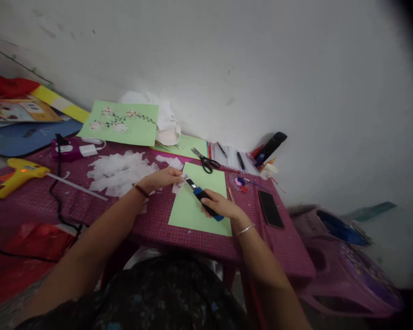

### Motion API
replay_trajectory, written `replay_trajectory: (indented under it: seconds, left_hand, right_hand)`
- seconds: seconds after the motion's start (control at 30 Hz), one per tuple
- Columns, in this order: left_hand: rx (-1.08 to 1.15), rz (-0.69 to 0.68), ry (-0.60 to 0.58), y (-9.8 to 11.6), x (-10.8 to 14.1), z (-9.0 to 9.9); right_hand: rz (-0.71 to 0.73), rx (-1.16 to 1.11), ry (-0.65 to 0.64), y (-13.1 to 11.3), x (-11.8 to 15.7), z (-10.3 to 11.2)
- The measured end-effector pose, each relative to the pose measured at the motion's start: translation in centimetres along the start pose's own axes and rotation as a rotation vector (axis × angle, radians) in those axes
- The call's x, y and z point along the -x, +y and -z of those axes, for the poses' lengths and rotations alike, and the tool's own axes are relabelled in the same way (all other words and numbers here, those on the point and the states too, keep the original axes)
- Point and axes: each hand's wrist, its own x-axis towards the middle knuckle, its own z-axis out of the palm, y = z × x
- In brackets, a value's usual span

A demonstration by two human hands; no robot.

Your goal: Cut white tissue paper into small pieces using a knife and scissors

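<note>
My right hand (222, 205) is wrapped around a blue-and-black stapler (198, 192), its metal front end pointing up and left. Close to that tip, my left hand (169, 178) pinches a small piece of white tissue paper (185, 178). Both hands are over a light green sheet (186, 213) that lies on the table. A loose pile of torn white tissue paper (115, 172) sits to the left of the left hand. Black-handled scissors (207, 163) rest partly open at the sheet's upper edge.
A yellow glue gun (24, 173) with a long stick lies at the left, its black cord trailing down. Behind the tissue stands a green card with a flower branch (120, 123). A phone (270, 209) lies at the right, near a pink plastic chair (344, 266).
</note>
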Motion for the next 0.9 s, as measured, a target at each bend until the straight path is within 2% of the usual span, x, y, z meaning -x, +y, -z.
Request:
replay_trajectory:
  seconds: [0.1, 0.27, 0.47, 0.7, 0.9]
  left_hand:
    - [0.069, 0.036, 0.05, 0.1, 0.0, -0.7]
    - [0.178, 0.11, 0.032, 0.3, 0.0, -1.2]
    - [0.126, 0.131, 0.081, -0.5, -0.2, -0.8]
    - [0.245, 0.09, -0.063, -0.4, -0.4, -1.4]
    - [0.144, 0.124, -0.074, -0.4, -0.4, -1.0]
  right_hand:
    - [0.02, -0.008, 0.005, 0.0, 0.0, 0.0]
    - [-0.009, -0.004, 0.027, -0.1, 0.0, 0.0]
    - [-0.009, -0.01, 0.013, 0.0, -0.2, -0.1]
    - [-0.008, 0.005, 0.002, 0.4, -0.4, -0.3]
    - [0.001, -0.022, -0.04, 0.4, -0.3, -0.1]
